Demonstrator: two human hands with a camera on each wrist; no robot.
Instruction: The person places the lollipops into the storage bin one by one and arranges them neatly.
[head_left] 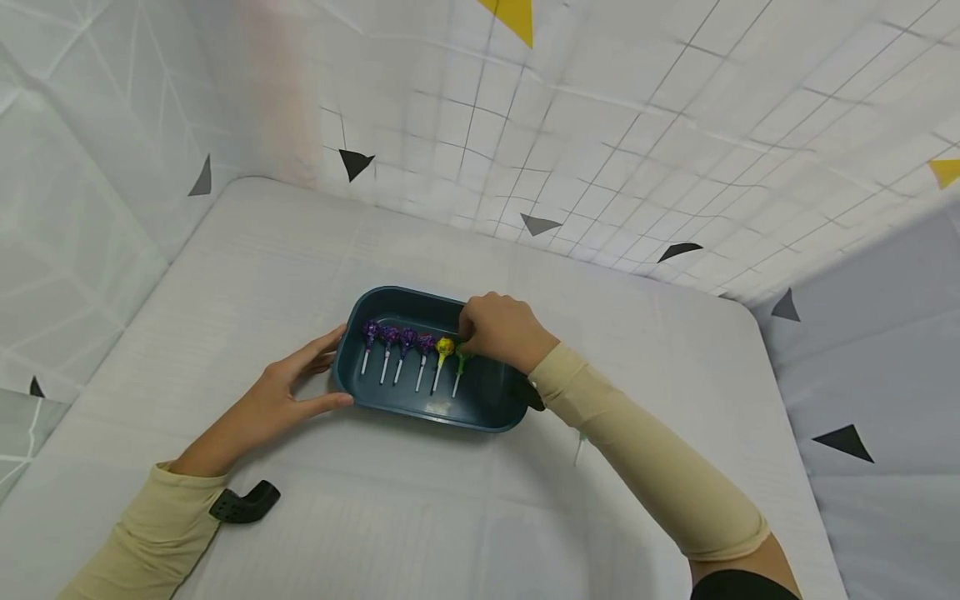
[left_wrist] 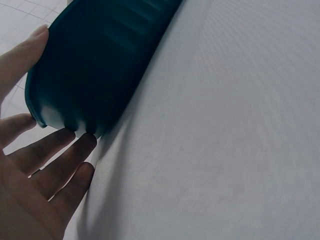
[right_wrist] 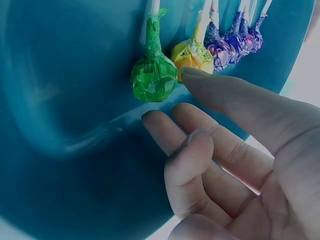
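Note:
Side by side in a dark teal tray (head_left: 487, 404) lie several lollipops: purple-wrapped lollipops (head_left: 407, 337) on the left, a yellow lollipop (head_left: 445, 347), then a green lollipop (right_wrist: 153, 79) on the right. Over the tray's far side, my right hand (head_left: 506, 327) reaches down to the green lollipop. In the right wrist view one fingertip is at the gap between green and yellow wrappers; the other fingers are loosely bent, and nothing is gripped. At the tray's left end my left hand (head_left: 281, 396) is spread, its fingertips (left_wrist: 87, 142) touching the outer wall.
The tray stands on a white-covered table (head_left: 360, 533). Another lollipop stick (head_left: 578, 451) shows on the cloth beside my right forearm, its head mostly hidden. White patterned sheets (head_left: 585, 125) rise behind the table and at its sides. A black device (head_left: 246, 502) sits on my left wrist.

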